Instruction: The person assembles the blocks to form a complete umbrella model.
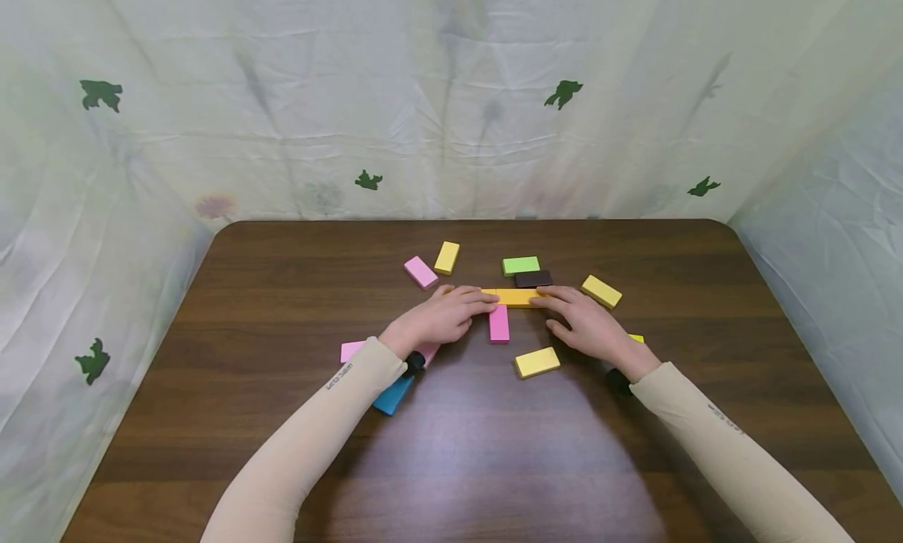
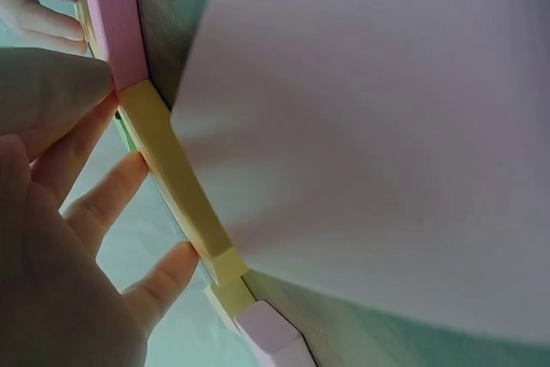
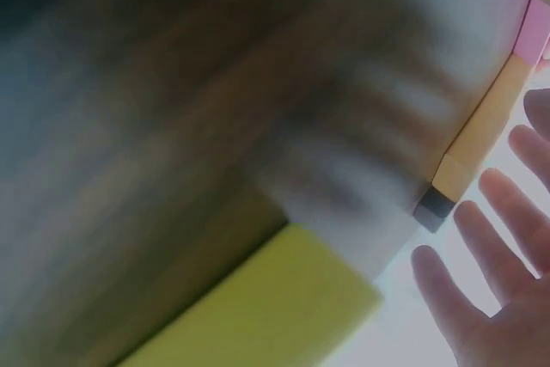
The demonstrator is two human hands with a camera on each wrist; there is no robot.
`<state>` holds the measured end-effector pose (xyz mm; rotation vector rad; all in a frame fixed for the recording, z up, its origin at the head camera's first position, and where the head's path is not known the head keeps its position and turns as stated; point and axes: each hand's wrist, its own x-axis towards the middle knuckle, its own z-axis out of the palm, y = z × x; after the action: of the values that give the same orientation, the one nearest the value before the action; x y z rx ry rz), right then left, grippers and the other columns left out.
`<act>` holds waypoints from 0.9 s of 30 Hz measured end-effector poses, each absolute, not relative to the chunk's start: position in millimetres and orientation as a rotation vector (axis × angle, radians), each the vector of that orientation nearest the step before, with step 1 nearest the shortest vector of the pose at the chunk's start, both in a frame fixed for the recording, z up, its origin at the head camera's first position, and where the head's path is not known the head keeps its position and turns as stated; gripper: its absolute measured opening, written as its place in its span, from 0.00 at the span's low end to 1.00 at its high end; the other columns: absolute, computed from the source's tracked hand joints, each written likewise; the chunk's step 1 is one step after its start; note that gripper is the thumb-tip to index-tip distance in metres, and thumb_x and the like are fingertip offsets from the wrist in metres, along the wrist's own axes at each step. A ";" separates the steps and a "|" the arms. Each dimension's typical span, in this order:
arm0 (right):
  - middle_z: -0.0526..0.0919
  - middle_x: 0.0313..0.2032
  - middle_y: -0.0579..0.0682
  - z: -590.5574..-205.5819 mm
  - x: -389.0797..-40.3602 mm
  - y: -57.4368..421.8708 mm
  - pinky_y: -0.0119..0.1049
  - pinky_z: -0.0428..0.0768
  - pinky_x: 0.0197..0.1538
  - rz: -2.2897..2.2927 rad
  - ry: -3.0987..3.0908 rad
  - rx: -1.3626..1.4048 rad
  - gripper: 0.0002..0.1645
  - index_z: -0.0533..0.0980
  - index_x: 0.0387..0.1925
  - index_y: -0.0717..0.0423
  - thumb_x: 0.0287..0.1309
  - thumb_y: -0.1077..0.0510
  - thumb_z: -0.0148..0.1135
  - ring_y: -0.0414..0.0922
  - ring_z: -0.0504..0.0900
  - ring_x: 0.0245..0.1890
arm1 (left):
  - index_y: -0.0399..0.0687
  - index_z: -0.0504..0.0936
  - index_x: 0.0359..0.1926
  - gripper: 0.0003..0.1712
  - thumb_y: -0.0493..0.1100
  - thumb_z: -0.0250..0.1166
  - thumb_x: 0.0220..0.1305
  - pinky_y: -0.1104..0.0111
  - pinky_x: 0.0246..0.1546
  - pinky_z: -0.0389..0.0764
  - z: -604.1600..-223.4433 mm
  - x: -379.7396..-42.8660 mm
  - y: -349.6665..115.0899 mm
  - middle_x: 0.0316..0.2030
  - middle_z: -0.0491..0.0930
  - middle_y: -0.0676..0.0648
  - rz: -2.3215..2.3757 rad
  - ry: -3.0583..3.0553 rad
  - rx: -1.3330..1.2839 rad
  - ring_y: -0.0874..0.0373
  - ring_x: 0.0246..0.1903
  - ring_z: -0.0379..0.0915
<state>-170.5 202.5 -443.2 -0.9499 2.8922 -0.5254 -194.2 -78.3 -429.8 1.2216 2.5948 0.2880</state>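
Two orange blocks lie end to end in a row. The right one (image 1: 518,297) shows between the hands, while the left one (image 2: 176,174) is mostly covered by my left hand (image 1: 447,314) in the head view. The fingertips of that hand touch the far long side of the left block, fingers extended. My right hand (image 1: 582,323) has its fingers spread, their tips at the right end of the row. A pink block (image 1: 499,324) extends toward me from the row near the seam. Close behind the row lies a black block (image 1: 533,279).
Beyond the black block lies a green block (image 1: 520,266). A pink block (image 1: 421,272) and yellow blocks (image 1: 447,258) (image 1: 601,291) (image 1: 538,362) lie around the hands. A blue block (image 1: 393,396) shows under the left forearm, on the brown wooden table (image 1: 494,465).
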 end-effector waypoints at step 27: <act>0.79 0.51 0.49 -440.9 -127.4 214.1 0.46 0.75 0.54 -0.735 2.677 -1.199 0.20 0.79 0.52 0.55 0.56 0.62 0.65 0.47 0.76 0.53 | 0.55 0.65 0.70 0.29 0.37 0.52 0.69 0.47 0.62 0.56 -435.6 -195.5 -80.8 0.68 0.63 0.52 0.268 2.613 1.227 0.53 0.69 0.51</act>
<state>-127.4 214.1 -440.9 -1.1991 2.6768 -0.7351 -195.5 -80.8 -435.6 1.2266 2.6133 0.2684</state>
